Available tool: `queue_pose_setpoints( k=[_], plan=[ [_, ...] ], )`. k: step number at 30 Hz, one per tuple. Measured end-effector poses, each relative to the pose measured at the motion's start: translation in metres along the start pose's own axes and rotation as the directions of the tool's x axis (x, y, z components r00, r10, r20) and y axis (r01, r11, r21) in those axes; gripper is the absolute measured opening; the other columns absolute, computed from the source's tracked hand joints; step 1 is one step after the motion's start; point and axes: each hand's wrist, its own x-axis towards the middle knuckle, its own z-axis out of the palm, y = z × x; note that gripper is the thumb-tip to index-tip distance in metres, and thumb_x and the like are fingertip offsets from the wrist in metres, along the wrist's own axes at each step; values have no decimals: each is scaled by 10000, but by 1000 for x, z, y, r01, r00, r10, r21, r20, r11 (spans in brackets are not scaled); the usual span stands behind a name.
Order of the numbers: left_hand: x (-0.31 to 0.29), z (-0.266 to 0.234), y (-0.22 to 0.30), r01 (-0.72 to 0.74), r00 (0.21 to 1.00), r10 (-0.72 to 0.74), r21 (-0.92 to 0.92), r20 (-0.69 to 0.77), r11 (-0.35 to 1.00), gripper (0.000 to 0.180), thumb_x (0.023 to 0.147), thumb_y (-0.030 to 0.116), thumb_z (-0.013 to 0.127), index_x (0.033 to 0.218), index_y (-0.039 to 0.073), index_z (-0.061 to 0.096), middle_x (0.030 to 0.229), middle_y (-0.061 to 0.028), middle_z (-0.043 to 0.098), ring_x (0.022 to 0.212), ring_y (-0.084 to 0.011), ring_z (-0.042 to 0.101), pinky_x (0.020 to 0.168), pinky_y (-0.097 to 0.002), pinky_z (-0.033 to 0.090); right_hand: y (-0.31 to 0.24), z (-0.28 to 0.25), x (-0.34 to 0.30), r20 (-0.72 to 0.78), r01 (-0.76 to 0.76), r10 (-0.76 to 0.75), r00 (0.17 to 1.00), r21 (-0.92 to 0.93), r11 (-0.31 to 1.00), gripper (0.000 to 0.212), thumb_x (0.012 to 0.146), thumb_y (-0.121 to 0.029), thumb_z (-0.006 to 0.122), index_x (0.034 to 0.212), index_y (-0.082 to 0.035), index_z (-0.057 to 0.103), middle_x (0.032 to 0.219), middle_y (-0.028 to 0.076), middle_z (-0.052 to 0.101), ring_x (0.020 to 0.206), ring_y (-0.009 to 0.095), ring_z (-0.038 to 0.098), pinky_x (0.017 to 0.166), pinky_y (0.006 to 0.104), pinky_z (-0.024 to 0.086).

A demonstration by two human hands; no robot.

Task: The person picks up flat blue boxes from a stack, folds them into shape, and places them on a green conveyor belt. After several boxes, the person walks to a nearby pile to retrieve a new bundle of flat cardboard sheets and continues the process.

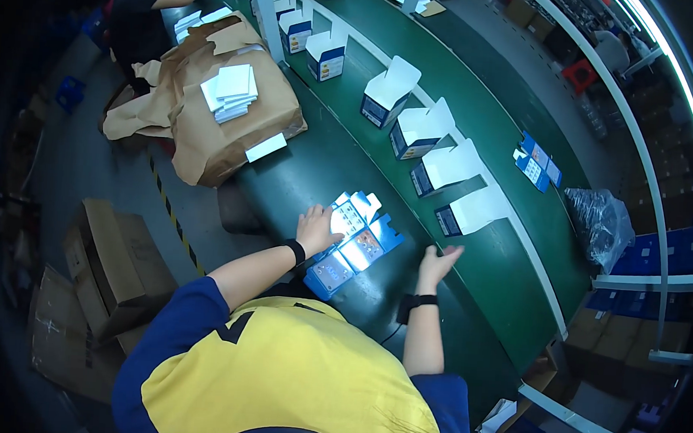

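A flat, unfolded blue and white carton [363, 250] lies on the dark green bench in front of me, its glossy face catching the light. My left hand [315, 229] rests at the carton's left edge, fingers stretched over its white panel. To the right, my right hand [439, 267] is held up, apart from the carton, with fingers spread and nothing in them. Just beyond it stands an open-topped box [471, 214] with its white lid flap raised, the nearest of several such boxes in a row.
Brown wrapping paper [208, 144] carries a stack of white cards [231, 92] at the left. Another flat carton [539, 162] and a clear plastic bag [600, 224] lie on the far right. Cardboard boxes [126, 258] stand at lower left. A co-worker [136, 17] works at upper left.
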Motion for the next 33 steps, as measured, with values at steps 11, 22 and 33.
queue_pose_setpoints(
  k=[11,22,33],
  plan=[
    [21,-13,28,262,961,-272,-464,46,846,541,765,442,685,1064,18,532,991,-124,568,911,-216,557,819,-323,435,-88,-7,-128,284,146,-168,944,96,985,606,805,-32,594,1317,28,277,1032,191,613,875,238,641,708,345,522],
    [-7,-116,92,-211,931,335,-962,-144,175,546,832,390,631,1160,-26,495,1041,-90,589,946,-142,555,851,-278,431,-151,-68,-133,229,682,-768,599,356,638,882,789,-134,693,1428,-50,92,1166,191,535,1036,257,565,852,348,467],
    [-72,-104,130,-154,577,812,-966,84,209,907,809,278,667,1438,1,77,1348,-144,422,1209,-180,424,1007,-331,338,-150,-102,-102,136,102,-296,946,738,667,1392,517,-513,846,1444,-83,-99,1349,161,330,1207,275,405,1017,394,311]
  ],
)
